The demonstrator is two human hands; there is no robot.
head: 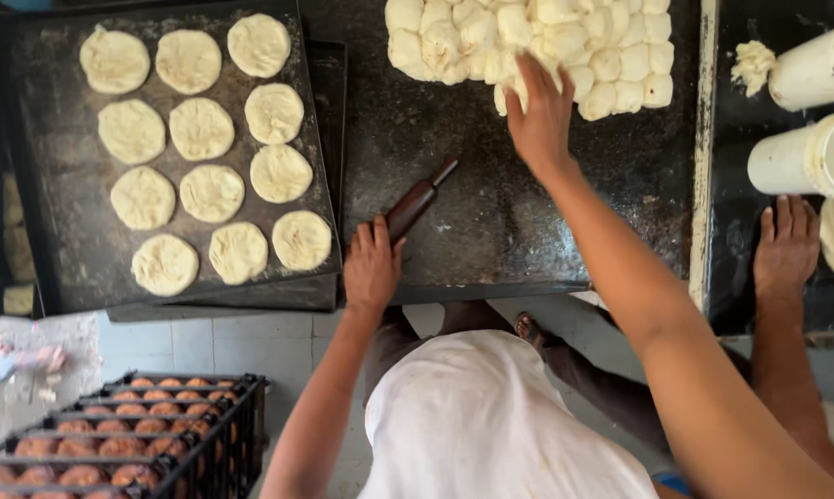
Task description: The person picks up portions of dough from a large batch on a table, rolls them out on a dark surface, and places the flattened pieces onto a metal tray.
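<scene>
Two hands: mine, both busy.
Left hand point(373, 263): gripping my dark rolling pin point(419, 200).
Right hand point(539, 115): fingers spread on the dough balls point(537, 42).

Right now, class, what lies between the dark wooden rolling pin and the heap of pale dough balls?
Only bare dark worktop separates rolling pin from dough heap, in the head view.

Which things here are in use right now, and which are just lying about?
In use: left hand on rolling pin; right hand on dough balls; flattened rounds on tray.

Lying about: crate of baked buns; white tubs; another person's hand.
</scene>
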